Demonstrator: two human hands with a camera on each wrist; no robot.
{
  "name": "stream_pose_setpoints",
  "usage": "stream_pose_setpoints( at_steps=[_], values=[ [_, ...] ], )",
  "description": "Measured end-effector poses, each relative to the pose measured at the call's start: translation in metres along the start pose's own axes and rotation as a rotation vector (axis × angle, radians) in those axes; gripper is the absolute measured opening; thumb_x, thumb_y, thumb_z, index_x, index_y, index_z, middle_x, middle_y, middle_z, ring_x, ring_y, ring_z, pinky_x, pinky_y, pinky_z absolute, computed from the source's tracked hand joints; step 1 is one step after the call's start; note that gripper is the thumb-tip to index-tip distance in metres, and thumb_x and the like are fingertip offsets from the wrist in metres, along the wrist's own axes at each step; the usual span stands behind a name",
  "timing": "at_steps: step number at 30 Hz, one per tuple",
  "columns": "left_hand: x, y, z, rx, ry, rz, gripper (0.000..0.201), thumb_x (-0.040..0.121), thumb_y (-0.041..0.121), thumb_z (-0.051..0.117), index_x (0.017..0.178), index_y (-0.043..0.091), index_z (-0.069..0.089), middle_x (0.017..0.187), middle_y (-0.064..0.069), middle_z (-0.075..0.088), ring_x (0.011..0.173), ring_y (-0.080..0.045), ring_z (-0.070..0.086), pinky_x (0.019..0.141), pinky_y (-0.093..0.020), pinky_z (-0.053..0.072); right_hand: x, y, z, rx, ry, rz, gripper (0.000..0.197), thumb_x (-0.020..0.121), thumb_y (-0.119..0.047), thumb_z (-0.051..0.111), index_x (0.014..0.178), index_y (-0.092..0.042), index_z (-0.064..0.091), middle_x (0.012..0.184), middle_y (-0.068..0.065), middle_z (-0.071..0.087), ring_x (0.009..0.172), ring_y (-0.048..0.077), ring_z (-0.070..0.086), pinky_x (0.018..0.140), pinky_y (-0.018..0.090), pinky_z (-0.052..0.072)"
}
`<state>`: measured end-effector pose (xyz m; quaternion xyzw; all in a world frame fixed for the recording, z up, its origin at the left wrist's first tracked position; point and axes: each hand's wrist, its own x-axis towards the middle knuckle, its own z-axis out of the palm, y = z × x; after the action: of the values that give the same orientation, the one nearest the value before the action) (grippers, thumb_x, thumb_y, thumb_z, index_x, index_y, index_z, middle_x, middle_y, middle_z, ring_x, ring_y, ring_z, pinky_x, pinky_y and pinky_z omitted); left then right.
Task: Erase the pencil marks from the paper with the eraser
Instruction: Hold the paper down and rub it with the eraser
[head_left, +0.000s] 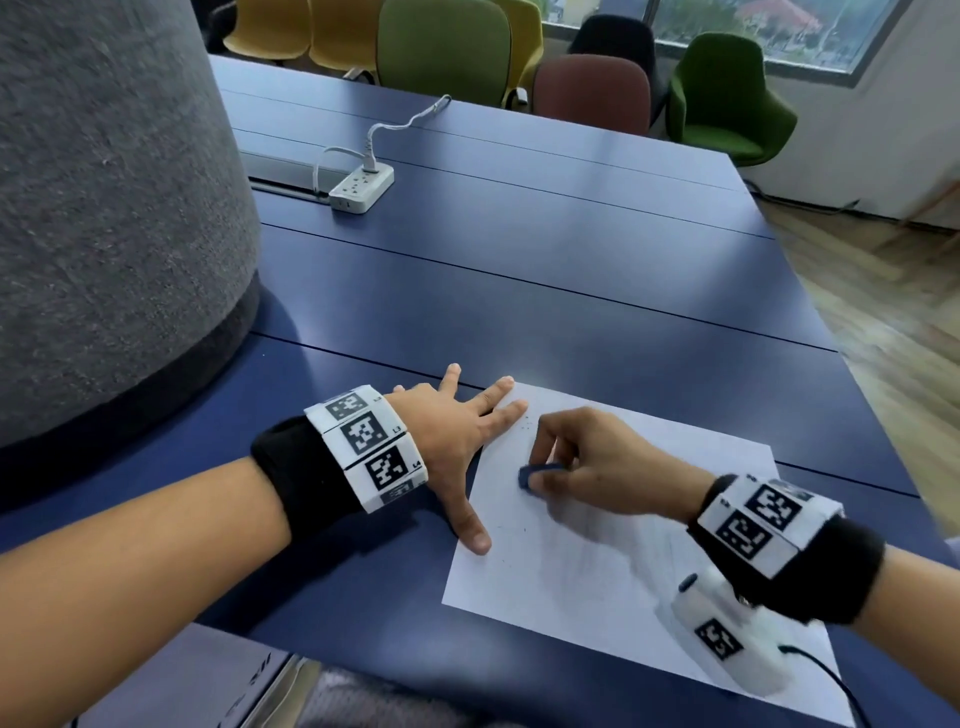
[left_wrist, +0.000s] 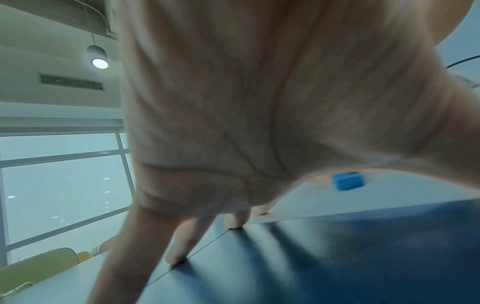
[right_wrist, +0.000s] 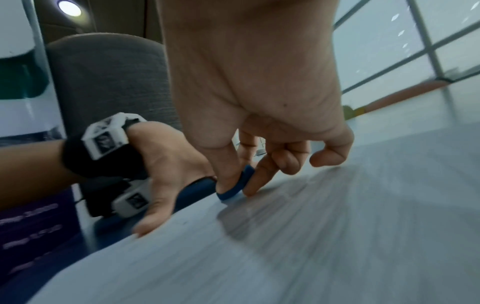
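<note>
A white sheet of paper (head_left: 613, 561) lies on the blue table (head_left: 519, 291), with faint grey pencil smudges near its middle and dark crumbs near its top left. My right hand (head_left: 587, 467) pinches a blue eraser (head_left: 535, 475) between thumb and fingers, its tip down on the paper. The same eraser (right_wrist: 235, 190) touches the paper (right_wrist: 285, 246) in the right wrist view and shows as a blue block (left_wrist: 347, 181) in the left wrist view. My left hand (head_left: 457, 431) lies flat with spread fingers, thumb and two fingertips on the paper's left edge.
A grey fabric-covered column (head_left: 114, 208) rises at the left of the table. A white power strip (head_left: 361, 188) with a cable sits further back. Coloured chairs (head_left: 447, 52) stand beyond the far edge. The table's right edge drops to a wooden floor (head_left: 883, 312).
</note>
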<state>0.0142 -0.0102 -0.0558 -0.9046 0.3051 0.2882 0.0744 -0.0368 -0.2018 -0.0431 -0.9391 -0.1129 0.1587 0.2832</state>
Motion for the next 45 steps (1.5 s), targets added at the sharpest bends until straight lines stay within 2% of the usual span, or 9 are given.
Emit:
stream_pose_setpoints(
  at_steps=[6,11,15,19,24,30,35,40,45],
  values=[
    [-0.002,0.001,0.000,-0.001,0.001,0.000,0.152,0.036,0.089,0.070,0.146,0.046,-0.025,0.152,0.025,-0.033,0.146,-0.038,-0.020,0.109,-0.068,0.024,-0.025,-0.004,0.013,-0.003,-0.152,-0.062,0.013,0.077,-0.030,0.075,0.075,-0.023,0.064,0.063,-0.009,0.057,0.055,0.005,0.049,0.056,0.016,0.037],
    [-0.001,0.000,0.000,0.000,-0.006,-0.003,0.153,0.033,0.092,0.068,0.145,0.047,-0.026,0.152,0.026,-0.034,0.146,-0.038,-0.020,0.110,-0.065,0.026,-0.020,0.005,0.005,0.002,-0.001,-0.011,0.018,0.077,-0.028,0.076,0.070,-0.026,0.059,0.059,-0.011,0.054,0.053,0.004,0.048,0.053,0.016,0.036],
    [-0.002,0.001,-0.001,0.014,-0.001,-0.009,0.152,0.034,0.091,0.069,0.145,0.047,-0.025,0.152,0.026,-0.033,0.146,-0.038,-0.018,0.109,-0.064,0.029,-0.038,-0.004,0.019,0.020,-0.149,-0.081,0.015,0.077,-0.031,0.075,0.074,-0.025,0.061,0.064,-0.009,0.057,0.058,0.006,0.050,0.058,0.021,0.039],
    [-0.002,0.001,-0.002,0.010,-0.009,-0.005,0.152,0.034,0.091,0.068,0.145,0.047,-0.026,0.152,0.026,-0.034,0.146,-0.038,-0.019,0.110,-0.064,0.028,-0.023,0.006,0.004,0.015,-0.013,-0.013,0.017,0.078,-0.029,0.076,0.072,-0.026,0.061,0.060,-0.011,0.055,0.054,0.004,0.048,0.054,0.016,0.035],
    [-0.002,0.001,-0.001,0.016,-0.016,-0.010,0.151,0.036,0.090,0.069,0.145,0.046,-0.026,0.151,0.025,-0.035,0.146,-0.038,-0.020,0.109,-0.065,0.028,-0.026,0.005,0.006,0.006,-0.130,-0.022,0.017,0.077,-0.030,0.077,0.070,-0.027,0.062,0.060,-0.010,0.057,0.053,0.003,0.049,0.053,0.015,0.036],
    [-0.002,-0.001,0.000,0.001,-0.005,-0.008,0.150,0.032,0.091,0.068,0.142,0.051,-0.025,0.151,0.029,-0.033,0.147,-0.038,-0.017,0.108,-0.065,0.029,0.017,0.017,-0.010,0.085,0.155,0.107,0.017,0.077,-0.028,0.075,0.079,-0.015,0.065,0.062,-0.006,0.060,0.051,0.005,0.051,0.047,0.015,0.037],
    [-0.001,0.000,0.000,0.002,-0.009,-0.001,0.151,0.034,0.090,0.070,0.144,0.048,-0.026,0.151,0.027,-0.034,0.146,-0.038,-0.019,0.109,-0.066,0.025,0.004,0.017,-0.006,0.075,0.007,0.073,0.015,0.076,-0.023,0.077,0.075,-0.015,0.065,0.058,-0.008,0.057,0.046,0.003,0.046,0.046,0.015,0.034],
    [-0.001,-0.002,0.001,-0.006,-0.001,0.009,0.150,0.031,0.093,0.067,0.142,0.051,-0.025,0.150,0.029,-0.035,0.147,-0.038,-0.017,0.109,-0.064,0.028,0.026,0.026,-0.020,0.130,0.171,0.135,0.017,0.077,-0.026,0.077,0.077,-0.013,0.065,0.064,-0.002,0.063,0.054,0.008,0.053,0.052,0.020,0.038],
    [-0.001,0.000,0.000,0.005,-0.007,0.004,0.151,0.034,0.091,0.069,0.144,0.047,-0.025,0.151,0.027,-0.034,0.146,-0.038,-0.019,0.109,-0.067,0.026,0.014,0.027,-0.012,0.144,0.052,0.124,0.015,0.076,-0.023,0.077,0.078,-0.014,0.065,0.060,-0.004,0.058,0.051,0.008,0.049,0.051,0.022,0.037]
  ],
)
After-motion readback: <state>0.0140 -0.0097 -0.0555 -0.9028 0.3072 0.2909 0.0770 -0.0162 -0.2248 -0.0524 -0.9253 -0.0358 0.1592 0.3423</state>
